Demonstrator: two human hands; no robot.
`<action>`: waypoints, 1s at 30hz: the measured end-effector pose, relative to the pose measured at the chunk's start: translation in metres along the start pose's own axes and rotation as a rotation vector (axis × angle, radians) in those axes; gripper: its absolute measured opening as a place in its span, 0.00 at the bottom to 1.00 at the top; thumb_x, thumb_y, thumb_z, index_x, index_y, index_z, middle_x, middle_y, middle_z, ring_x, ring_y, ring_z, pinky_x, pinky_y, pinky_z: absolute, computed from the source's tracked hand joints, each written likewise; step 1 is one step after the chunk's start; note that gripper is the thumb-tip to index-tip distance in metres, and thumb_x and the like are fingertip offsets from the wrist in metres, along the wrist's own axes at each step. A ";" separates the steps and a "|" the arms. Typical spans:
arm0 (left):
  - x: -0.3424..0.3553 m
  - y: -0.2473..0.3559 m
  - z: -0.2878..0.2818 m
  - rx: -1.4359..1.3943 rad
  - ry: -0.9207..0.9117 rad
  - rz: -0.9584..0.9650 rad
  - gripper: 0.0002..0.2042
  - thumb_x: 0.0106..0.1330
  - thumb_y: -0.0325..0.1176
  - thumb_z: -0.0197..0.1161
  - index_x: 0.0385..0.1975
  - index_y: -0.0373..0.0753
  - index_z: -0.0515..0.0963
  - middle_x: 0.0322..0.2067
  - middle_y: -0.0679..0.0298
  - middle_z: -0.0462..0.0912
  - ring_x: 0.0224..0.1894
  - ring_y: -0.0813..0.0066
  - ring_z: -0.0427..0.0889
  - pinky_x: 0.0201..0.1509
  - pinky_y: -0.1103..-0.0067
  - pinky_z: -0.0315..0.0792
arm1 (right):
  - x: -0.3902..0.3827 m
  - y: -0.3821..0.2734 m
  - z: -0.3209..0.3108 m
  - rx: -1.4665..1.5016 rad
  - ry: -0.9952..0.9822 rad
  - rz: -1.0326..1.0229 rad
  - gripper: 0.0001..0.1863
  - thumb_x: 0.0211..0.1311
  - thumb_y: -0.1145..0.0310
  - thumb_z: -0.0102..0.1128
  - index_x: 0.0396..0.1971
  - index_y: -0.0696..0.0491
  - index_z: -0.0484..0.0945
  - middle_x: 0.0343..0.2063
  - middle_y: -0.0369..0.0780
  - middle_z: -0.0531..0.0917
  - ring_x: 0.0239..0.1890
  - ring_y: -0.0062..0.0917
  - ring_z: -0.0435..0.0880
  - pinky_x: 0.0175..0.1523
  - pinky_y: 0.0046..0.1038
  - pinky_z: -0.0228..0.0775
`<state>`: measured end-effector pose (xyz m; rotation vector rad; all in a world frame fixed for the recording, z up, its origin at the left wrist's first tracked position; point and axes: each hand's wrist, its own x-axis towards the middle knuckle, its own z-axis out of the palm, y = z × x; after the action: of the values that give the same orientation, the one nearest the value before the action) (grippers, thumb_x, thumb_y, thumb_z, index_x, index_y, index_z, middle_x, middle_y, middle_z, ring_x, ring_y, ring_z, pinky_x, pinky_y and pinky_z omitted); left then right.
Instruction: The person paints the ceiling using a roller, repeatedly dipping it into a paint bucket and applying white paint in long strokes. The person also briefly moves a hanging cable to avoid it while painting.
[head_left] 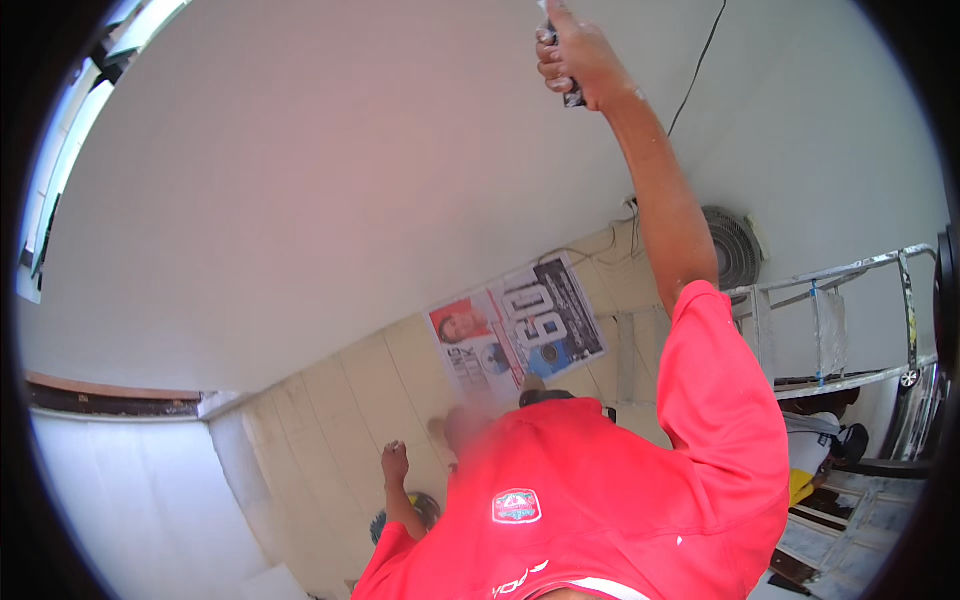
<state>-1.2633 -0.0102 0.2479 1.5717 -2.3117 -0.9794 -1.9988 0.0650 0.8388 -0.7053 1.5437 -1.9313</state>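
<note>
My right hand (582, 62) is raised high against the pale wall (300, 200), its fingers wrapped round a black-handled tool (573, 97). The tool's upper end runs out of the picture, so its kind does not show. Whitish smears mark the fingers and wrist of that hand. Lower down on the left, my left hand (395, 460) hangs over the floor, curled into a fist with nothing seen sticking out of it. It touches neither the wall nor anything else that I can make out.
A printed banner (590, 345) lies on the tan floor (340, 390) by the wall's foot. To the right are a round fan (732, 248) and a metal ladder (850, 380). A dark cable (697, 75) runs down the wall. Behind my left arm sits a partly hidden round object (425, 508).
</note>
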 end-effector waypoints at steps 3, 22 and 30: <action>-0.039 0.025 0.025 -0.114 0.015 -0.125 0.18 0.74 0.41 0.56 0.34 0.30 0.82 0.28 0.55 0.86 0.33 0.67 0.86 0.39 0.71 0.77 | -0.017 0.045 -0.014 -0.099 -0.015 0.029 0.31 0.76 0.37 0.47 0.22 0.48 0.66 0.13 0.30 0.66 0.10 0.16 0.63 0.15 0.23 0.55; -0.118 0.088 -0.033 0.234 -0.298 -0.278 0.22 0.73 0.42 0.56 0.53 0.28 0.80 0.53 0.40 0.82 0.58 0.41 0.80 0.61 0.62 0.74 | -0.070 0.474 -0.059 -0.018 0.011 0.744 0.33 0.76 0.41 0.51 0.17 0.53 0.67 0.11 0.35 0.67 0.09 0.22 0.65 0.14 0.31 0.60; -0.070 0.083 -0.003 -0.019 -0.187 -0.278 0.17 0.74 0.39 0.56 0.46 0.29 0.81 0.41 0.48 0.85 0.45 0.54 0.84 0.51 0.66 0.77 | -0.093 0.548 -0.084 -0.441 -0.071 0.704 0.28 0.66 0.52 0.59 0.18 0.63 0.80 0.15 0.45 0.80 0.15 0.33 0.78 0.20 0.38 0.65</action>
<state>-1.2949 0.0689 0.3152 1.9050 -2.2291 -1.2564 -1.9369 0.0909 0.2811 -0.3164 1.8684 -1.0557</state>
